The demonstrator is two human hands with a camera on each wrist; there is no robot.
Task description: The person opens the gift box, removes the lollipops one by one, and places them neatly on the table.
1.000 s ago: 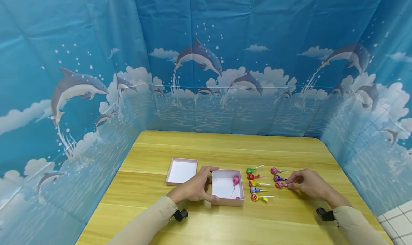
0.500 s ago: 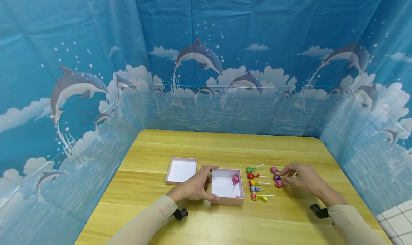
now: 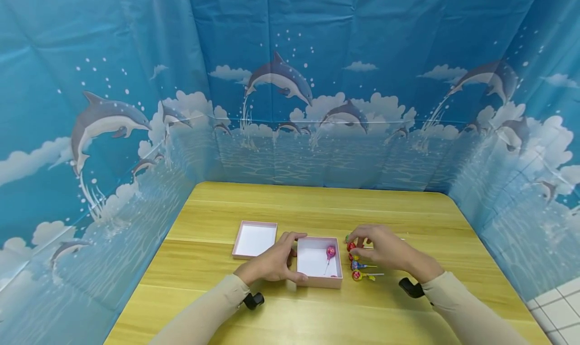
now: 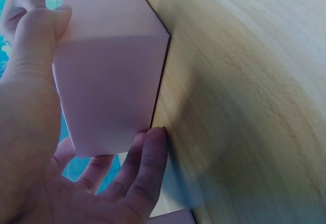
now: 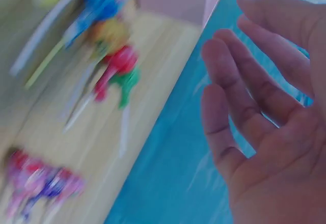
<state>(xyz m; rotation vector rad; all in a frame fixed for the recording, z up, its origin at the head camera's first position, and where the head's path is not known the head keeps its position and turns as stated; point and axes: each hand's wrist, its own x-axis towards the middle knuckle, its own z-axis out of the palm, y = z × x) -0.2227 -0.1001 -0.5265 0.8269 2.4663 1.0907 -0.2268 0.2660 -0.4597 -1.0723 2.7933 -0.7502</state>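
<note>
My left hand (image 3: 272, 264) holds an open pink box (image 3: 319, 282), thumb on the front wall and fingers at the back; the left wrist view shows its outer pink side (image 4: 112, 91). Inside lies a pink lollipop (image 3: 331, 252), with part of another at the front wall. My right hand (image 3: 385, 247) is over the column of lollipops right of the box, its thumb and fingers apart in the right wrist view with nothing between them. A red lollipop (image 5: 125, 61), a green lollipop (image 5: 128, 81) and a blue lollipop (image 5: 104, 5) show there, blurred.
Left of the box lies a shallow, white-lined pink lid (image 3: 256, 239). Pink and purple lollipops (image 5: 53, 183) form a second group, hidden behind the right hand in the head view. A blue dolphin curtain (image 3: 317, 148) surrounds the wooden table (image 3: 290, 204).
My right hand has let go of a pink lollipop in the right-hand group and moved left over the nearer column. The left hand stays on the box.
</note>
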